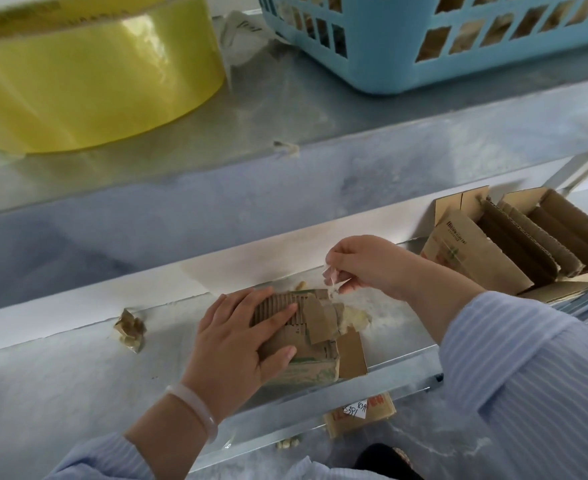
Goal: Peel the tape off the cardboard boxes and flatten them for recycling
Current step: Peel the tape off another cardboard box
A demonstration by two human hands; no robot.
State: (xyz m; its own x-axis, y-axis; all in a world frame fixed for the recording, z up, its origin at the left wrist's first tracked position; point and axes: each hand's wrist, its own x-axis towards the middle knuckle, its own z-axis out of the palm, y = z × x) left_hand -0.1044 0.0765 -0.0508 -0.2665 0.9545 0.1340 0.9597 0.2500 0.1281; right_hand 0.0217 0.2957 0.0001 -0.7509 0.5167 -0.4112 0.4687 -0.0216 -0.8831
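A small brown cardboard box (315, 344) with torn, ragged top layers lies on the grey shelf (77, 382). My left hand (240, 337) presses down on its left side, fingers laid over the corrugated top and the thumb against its front face. My right hand (368, 265) is raised just above the box's far right corner and pinches a strip of clear tape (332, 277) that runs down to the box. A loose flap (351, 355) sticks out on the box's right.
A crumpled wad of tape (130, 329) lies left of the box. Opened cardboard boxes (514, 247) sit at the right. On the upper shelf stand a big yellow tape roll (88, 67) and a blue basket (441, 36). Another box piece (358, 415) lies on the floor below.
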